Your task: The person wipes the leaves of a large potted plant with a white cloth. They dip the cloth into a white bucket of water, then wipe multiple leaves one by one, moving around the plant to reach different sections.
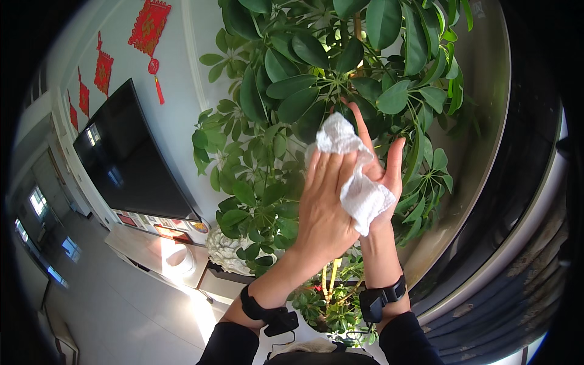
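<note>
A crumpled white cloth or wipe (365,200) lies between my two hands, in front of the leaves of a tall potted umbrella plant (292,82). My left hand (326,200), back towards the camera, presses over the cloth with its fingers together. Beneath and to the right, my right hand (385,182) faces palm up, thumb spread and one finger pointing up among the leaves. The cloth sticks out above my left fingertips and across my right palm. Each wrist bears a black strapped device. Which leaf, if any, is touched cannot be told.
A wall-mounted television (132,155) and red hanging ornaments (148,27) are at the left. Below stand a low cabinet (141,251), a white round container (180,260) and a pale carved ornament (226,246). A tall glossy panel (479,150) and a patterned curtain (502,283) border the right side.
</note>
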Demonstrator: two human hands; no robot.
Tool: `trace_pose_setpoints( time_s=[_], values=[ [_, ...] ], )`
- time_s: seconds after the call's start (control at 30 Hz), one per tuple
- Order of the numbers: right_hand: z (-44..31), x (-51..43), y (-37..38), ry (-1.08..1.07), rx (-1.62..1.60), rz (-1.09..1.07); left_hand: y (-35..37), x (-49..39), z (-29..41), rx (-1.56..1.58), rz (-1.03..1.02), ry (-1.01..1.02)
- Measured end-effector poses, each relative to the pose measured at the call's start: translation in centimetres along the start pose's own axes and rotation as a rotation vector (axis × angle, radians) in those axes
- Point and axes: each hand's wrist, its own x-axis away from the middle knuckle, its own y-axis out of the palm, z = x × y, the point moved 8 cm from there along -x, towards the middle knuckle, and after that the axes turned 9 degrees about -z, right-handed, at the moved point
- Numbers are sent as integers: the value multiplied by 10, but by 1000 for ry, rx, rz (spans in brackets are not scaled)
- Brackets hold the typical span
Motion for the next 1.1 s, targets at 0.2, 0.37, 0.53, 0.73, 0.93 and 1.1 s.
trace_pose_setpoints(
  time_s=[0.2,0.37,0.53,0.73,0.93,1.1],
  values=[
    [2,11,-12,-52,63,182,-8,-6,-9,-91,69,6],
    [-4,2,-6,-42,-89,-20,12,10,4,86,-8,38],
    [2,15,-17,-38,25,101,4,4,-4,-39,94,66],
    [-4,13,-25,-51,-138,59,16,27,7,155,-28,44],
    [7,20,-23,7,-103,82,5,15,2,-46,31,55],
    [-7,9,-18,-72,-319,-13,14,36,19,121,-20,89]
  ],
)
